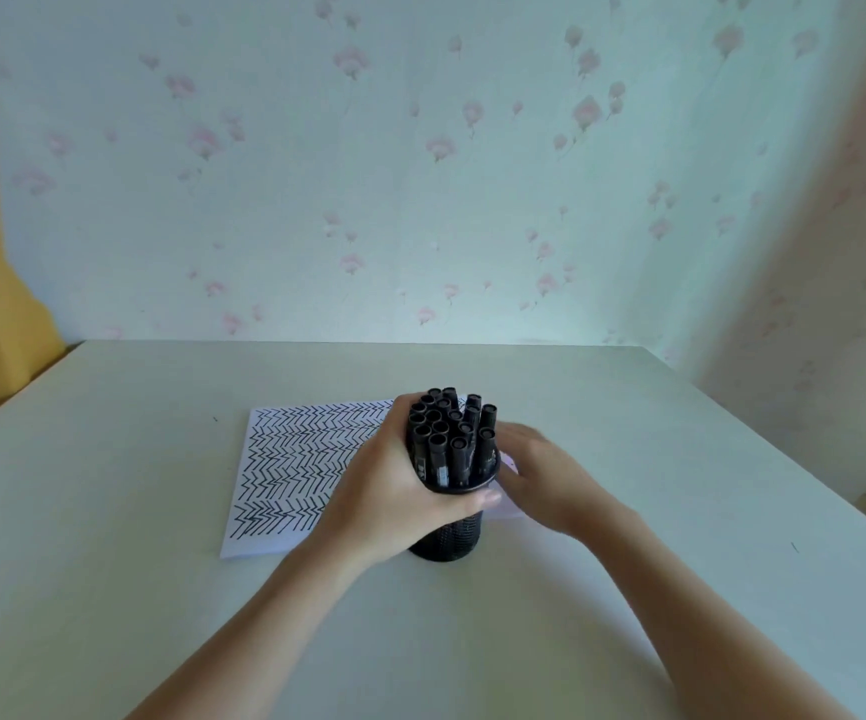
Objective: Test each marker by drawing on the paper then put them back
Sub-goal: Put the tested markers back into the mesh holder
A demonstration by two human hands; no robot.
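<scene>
My left hand [394, 491] is wrapped around the black mesh pen holder [449, 537] in the middle of the frame, fingers curled round its upper wall with a fingertip showing just under the rim on the near side. The holder stands upright on the pale table [109, 511] and is packed with black markers [449, 439], all capped and standing on end. My right hand [545, 475] is just to the right of the holder, blurred; its fingers look fairly straight and seem to hold nothing, though whether they touch the holder's side I cannot tell.

The sheet of paper [290, 470] lies left of centre, partly under and behind the holder, and the part I can see is filled with rows of black zigzag strokes. With every marker in the holder and so many strokes down, I judge the testing to be either nearly done or between markers: I am steadying the holder, not drawing. If any marker remains untested, the next move calls for my right hand to pinch one cap from the tight bundle and pull it straight up while my left keeps the holder from lifting or tipping. Then I need bare paper to draw on.

The right part of the sheet is hidden behind the holder and my hands, so I cannot say how much blank space is left. Nothing marks tested markers from untested ones. The printing on the barrels is too small to read.
</scene>
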